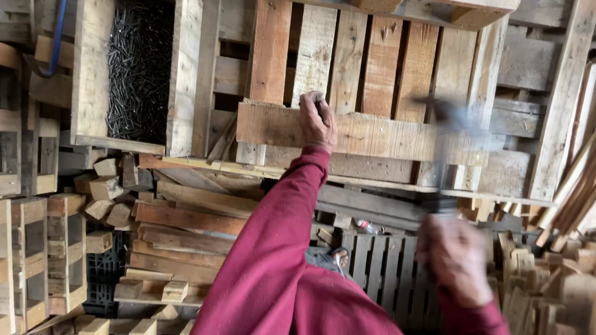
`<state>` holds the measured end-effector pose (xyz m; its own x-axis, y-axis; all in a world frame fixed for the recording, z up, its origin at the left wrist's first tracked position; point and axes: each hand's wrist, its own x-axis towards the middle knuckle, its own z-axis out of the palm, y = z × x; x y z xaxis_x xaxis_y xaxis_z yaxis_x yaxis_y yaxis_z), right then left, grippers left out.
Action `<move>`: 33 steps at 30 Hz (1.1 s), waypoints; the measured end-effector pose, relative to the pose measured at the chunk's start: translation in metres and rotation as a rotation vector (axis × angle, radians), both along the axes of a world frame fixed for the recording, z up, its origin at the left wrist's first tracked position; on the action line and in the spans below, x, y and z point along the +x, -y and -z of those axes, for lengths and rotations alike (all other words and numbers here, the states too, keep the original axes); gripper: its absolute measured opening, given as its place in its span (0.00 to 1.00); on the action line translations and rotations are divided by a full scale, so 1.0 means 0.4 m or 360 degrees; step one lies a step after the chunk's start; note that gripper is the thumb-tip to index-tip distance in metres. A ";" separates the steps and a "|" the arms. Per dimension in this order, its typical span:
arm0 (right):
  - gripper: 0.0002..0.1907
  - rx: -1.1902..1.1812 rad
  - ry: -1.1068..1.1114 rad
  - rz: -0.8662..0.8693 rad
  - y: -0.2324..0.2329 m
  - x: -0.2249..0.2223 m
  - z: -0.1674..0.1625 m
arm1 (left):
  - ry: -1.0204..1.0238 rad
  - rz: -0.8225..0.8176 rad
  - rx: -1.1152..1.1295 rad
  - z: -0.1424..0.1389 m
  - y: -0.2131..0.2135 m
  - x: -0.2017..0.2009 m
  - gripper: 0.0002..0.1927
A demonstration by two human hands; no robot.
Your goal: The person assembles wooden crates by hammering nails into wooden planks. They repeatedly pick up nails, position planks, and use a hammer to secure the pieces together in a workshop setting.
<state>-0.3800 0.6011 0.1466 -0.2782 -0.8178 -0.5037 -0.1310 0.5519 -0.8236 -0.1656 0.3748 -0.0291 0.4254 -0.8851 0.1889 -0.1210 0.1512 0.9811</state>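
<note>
Left hand (318, 121) fingers pinched on plank (372, 133); right hand (456, 260) grips blurred hammer (448, 133).

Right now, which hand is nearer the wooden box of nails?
Left. The left hand grips a pallet board just right of the box of nails. The right hand, motion-blurred and holding a hammer, sits lower and much farther right.
</note>
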 end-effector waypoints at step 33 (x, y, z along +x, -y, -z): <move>0.17 -0.1279 0.0269 -0.0320 0.125 -0.166 -0.038 | -0.0005 -0.0090 -0.0073 0.003 0.000 0.003 0.06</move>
<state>-0.4465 0.5509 0.1617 -0.0621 -0.9710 0.2308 -0.0038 -0.2310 -0.9730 -0.1643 0.3750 -0.0303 0.4749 -0.8502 0.2273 -0.1275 0.1891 0.9736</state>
